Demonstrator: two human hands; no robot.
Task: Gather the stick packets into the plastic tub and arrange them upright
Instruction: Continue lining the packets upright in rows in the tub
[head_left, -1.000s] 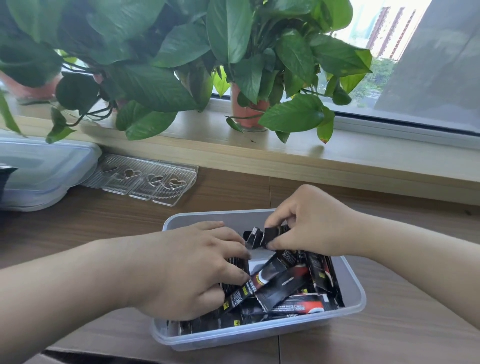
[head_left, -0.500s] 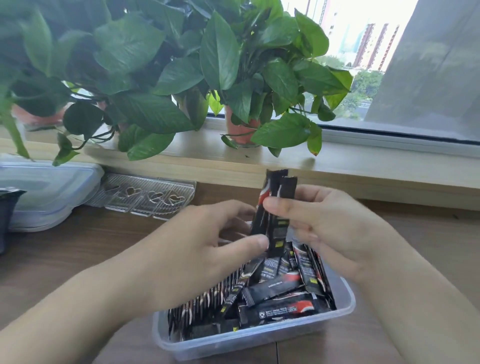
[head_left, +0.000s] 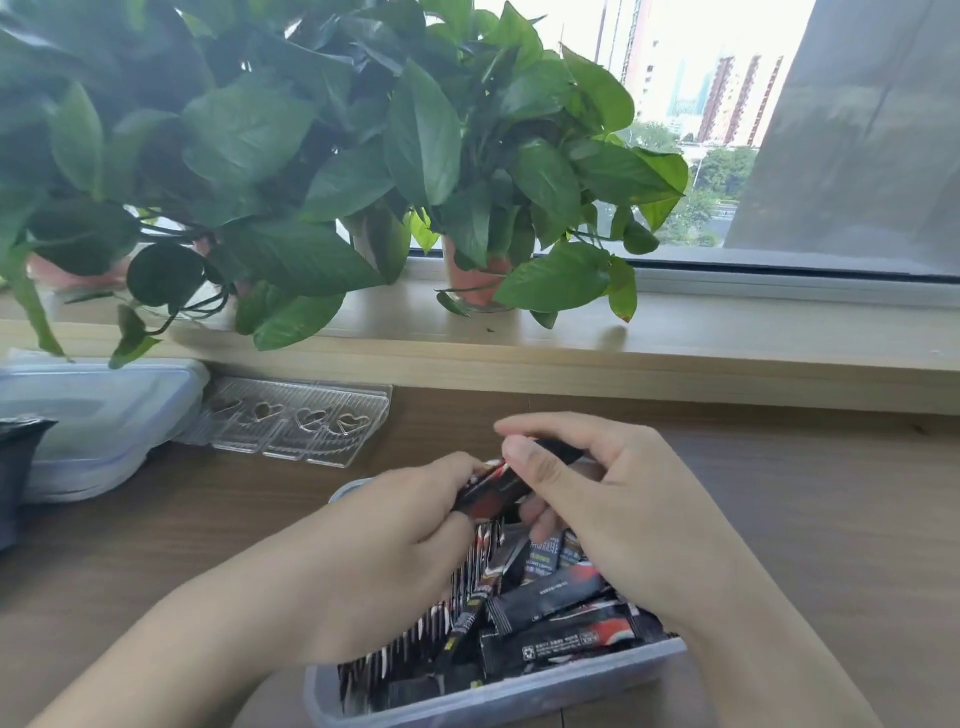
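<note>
A clear plastic tub (head_left: 519, 696) sits on the wooden desk in front of me. It holds several black and red stick packets: a row stands on edge along its left side (head_left: 415, 639), and loose ones lie flat on the right (head_left: 561, 618). Above the tub's far end, a small bundle of packets (head_left: 493, 491) is tilted almost level. My left hand (head_left: 395, 561) grips its lower left end. My right hand (head_left: 618, 514) pinches its upper right end between thumb and fingers.
A clear blister tray with heart-shaped cut-outs (head_left: 301, 421) lies at the back of the desk. A lidded translucent box (head_left: 98, 421) and a dark object (head_left: 15, 467) are at the far left. Potted plants (head_left: 478, 275) stand on the windowsill behind.
Both hands lifted a few packets out of the tub and held them upright. Now the bundle is tipped down to the left, lower and nearly level.
</note>
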